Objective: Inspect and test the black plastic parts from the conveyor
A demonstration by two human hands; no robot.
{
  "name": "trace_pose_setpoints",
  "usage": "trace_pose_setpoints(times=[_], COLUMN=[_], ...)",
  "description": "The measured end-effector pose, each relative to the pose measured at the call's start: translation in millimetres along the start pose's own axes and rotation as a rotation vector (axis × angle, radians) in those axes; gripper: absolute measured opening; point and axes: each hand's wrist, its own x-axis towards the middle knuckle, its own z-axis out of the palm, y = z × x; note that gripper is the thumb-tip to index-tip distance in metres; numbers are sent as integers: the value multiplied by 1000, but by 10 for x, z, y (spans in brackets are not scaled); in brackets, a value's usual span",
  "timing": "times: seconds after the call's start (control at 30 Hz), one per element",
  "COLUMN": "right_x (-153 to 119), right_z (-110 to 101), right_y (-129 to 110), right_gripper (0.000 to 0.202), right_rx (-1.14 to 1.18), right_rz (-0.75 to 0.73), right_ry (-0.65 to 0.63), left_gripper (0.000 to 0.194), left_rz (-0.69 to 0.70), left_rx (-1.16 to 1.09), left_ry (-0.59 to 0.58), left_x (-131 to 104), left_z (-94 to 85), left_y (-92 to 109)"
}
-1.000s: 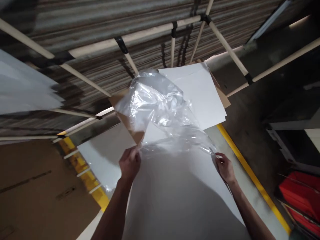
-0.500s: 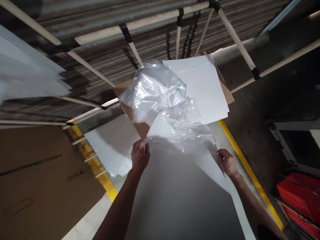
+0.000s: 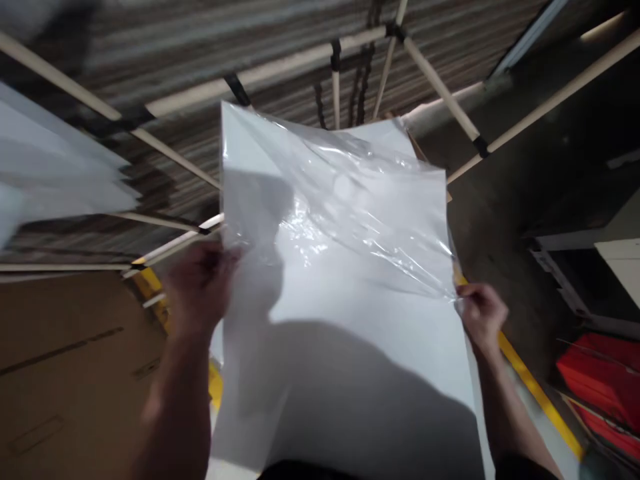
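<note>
A large white sheet [image 3: 350, 353] lies in front of me, its far part covered by a clear plastic bag [image 3: 325, 200]. My left hand [image 3: 203, 280] is closed, pinching the bag's edge at the sheet's left side; it is slightly blurred. At the right side my right hand [image 3: 481, 310] pinches the bag's edge too, and the film is pulled into creases running toward its fingers. The sheet's far corners show inside the plastic. Whether the fingers also grip the sheet, I cannot tell.
Beyond the bag lie more white sheets [image 3: 385, 133]. Pale pipes with black joints [image 3: 280, 63] form a frame before a corrugated wall. Brown cardboard [image 3: 75, 373] lies at left, with white sheets [image 3: 55, 160] above it. A red object [image 3: 600, 380] sits at right, beyond yellow floor tape [image 3: 540, 393].
My hands have moved apart, the left one outward and up. The bunched plastic bag is now spread over the sheet's far end, hiding most of the sheets and cardboard behind.
</note>
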Motion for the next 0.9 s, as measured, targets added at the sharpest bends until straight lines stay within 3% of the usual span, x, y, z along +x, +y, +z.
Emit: trace_pose_setpoints(times=[0.1,0.2,0.33,0.47,0.63,0.8,0.9], right_x=[-20,-107,-292,-407,-329,-20,178], right_z=[-80,-123,-169,-192,-141,77,294], right_y=[345,643,744,821,991,846,438], right_gripper=[10,15,17,13,19,33,58], right_rx=[-343,-413,-326,-187,84,97,-14], right_rz=[123,99,84,231,390,385,137], right_ry=[-156,-229,-315,-375,-524,-587,-563], left_gripper=[23,30,33,30,28,31,32], left_rz=[21,53,133,165,339,384,315], left_rx=[135,250,360,422,510,593,629], left_ry=[-51,-77,-96,-36,65,210,260], left_x=[-61,-269,-499,-615,-710,-764,-822], left_z=[-105,-46,-67,-159,-255,-489,-660], left_y=[193,163,180,304,495,784,1031])
